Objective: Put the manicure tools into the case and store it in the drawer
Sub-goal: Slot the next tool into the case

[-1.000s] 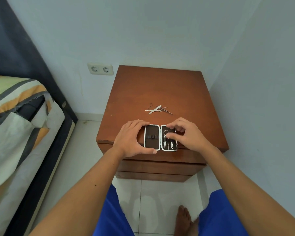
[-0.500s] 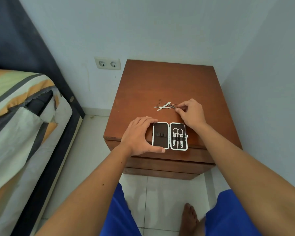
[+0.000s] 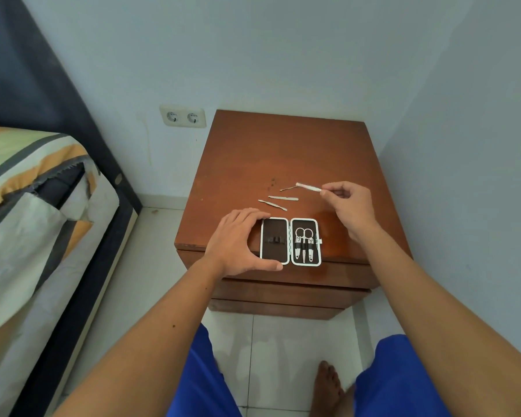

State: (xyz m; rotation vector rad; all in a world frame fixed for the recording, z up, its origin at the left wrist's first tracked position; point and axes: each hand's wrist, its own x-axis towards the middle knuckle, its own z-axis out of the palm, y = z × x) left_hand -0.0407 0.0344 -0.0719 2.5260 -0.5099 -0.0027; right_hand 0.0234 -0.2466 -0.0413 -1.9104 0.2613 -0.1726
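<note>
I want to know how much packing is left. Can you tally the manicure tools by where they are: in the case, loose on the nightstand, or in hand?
In the open case: 3 (scissors and two other tools)
Loose on the nightstand: 3
Held in the right hand: 1
Total: 7

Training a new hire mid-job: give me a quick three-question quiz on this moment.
1. True or false: the case lies open on the nightstand.
2. Which hand pinches a slim metal tool? A) left B) right
3. How many loose tools lie on the wood apart from the one being held?

Key:
1. True; the left hand steadies its left half.
2. B, the right hand.
3. Three: a thin pick, a file, a pusher.
</note>
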